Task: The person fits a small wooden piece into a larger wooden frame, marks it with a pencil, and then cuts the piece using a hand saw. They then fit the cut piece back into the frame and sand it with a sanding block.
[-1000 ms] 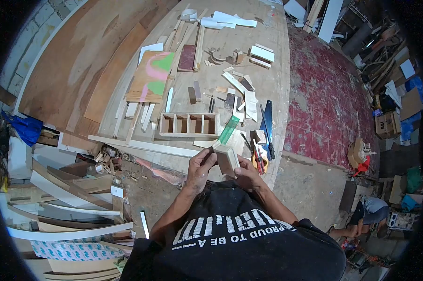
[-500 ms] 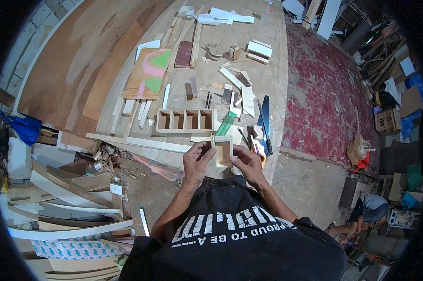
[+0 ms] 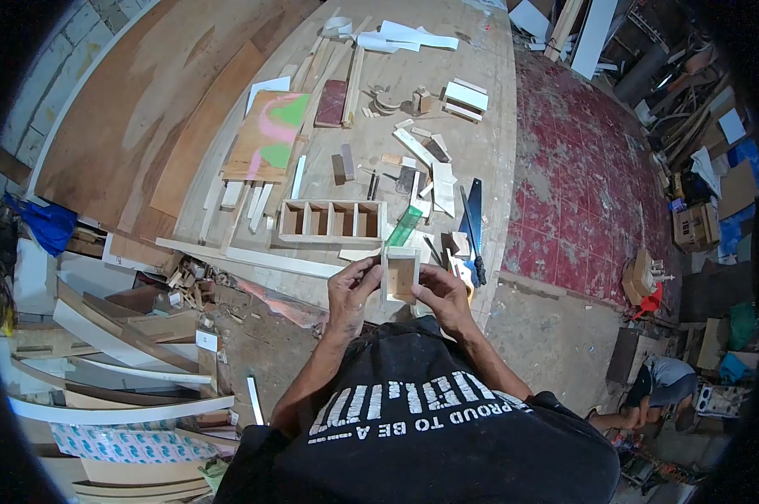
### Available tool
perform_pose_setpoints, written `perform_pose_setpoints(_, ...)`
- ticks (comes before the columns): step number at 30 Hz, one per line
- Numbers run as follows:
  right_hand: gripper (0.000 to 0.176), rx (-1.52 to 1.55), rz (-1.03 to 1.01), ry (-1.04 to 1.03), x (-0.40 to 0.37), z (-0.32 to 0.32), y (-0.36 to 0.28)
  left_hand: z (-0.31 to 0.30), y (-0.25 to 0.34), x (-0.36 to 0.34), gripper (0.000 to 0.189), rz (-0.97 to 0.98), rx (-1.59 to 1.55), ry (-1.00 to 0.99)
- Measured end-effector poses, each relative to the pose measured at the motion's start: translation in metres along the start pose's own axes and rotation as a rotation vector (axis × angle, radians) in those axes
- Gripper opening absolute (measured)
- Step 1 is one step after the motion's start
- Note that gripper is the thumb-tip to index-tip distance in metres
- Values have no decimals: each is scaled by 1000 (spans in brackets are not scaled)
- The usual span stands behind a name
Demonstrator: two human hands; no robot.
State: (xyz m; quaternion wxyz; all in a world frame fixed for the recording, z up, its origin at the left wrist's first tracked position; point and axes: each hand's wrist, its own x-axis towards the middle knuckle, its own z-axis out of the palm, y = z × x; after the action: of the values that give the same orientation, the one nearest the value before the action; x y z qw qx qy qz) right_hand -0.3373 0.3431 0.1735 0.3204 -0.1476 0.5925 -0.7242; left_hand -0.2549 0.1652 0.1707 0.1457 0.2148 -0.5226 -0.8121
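A small open wooden box is held between both my hands at the near edge of the workbench, its hollow side facing up. My left hand grips its left wall, thumb towards the rim. On the opposite side, my right hand pinches the right wall with the thumb near the lower corner. Just beyond it lies a long wooden box with compartments, resting on the bench. A green translucent piece sits beside that box's right end.
A handsaw lies at the bench's right side. Wood offcuts, a painted board and a small white-topped wooden piece are spread over the workbench. Curved boards stack at lower left. Another person crouches at lower right.
The small box and my hands stay almost in place, with the box tilted very slightly differently. The whole view has shifted a little.
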Motion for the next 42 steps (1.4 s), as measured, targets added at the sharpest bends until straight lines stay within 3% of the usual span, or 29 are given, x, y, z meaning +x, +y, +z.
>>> perform_pose_setpoints(13, 41, -163, -163, -9, -3, 7, -3, -3, 2, 0, 21, -13, -214, -27)
perform_pose_setpoints(24, 41, -136, -94, 38, -2, 15, 2, -4, 4, 3, 24, -58, -164, 13)
perform_pose_setpoints(26, 40, -125, -54, 53, -2, 18, 1, -3, 1, 2, 29, 37, 186, 109)
perform_pose_setpoints(29, 41, -282, -162, 84, -2, 20, 0, 2, 7, -3, 37, 183, 399, 115)
perform_pose_setpoints(31, 43, -533, -351, 103, -3, 20, -3, 3, 7, -4, 40, 179, 282, 64)
perform_pose_setpoints(32, 43, -534, -351, 105, -4, 21, -6, 4, 7, -5, 44, 173, 166, 12)
perform_pose_setpoints(35, 43, -597, -429, 126, -5, 25, -9, 18, 16, -12, 49, 317, 324, -42)
perform_pose_setpoints(41, 45, -556, -454, -6, -5, 23, -16, 13, 26, -9, 50, 51, 204, -111)
perform_pose_setpoints(42, 47, -431, -333, -55, -5, 17, -17, 11, 26, -9, 50, 50, 204, -111)
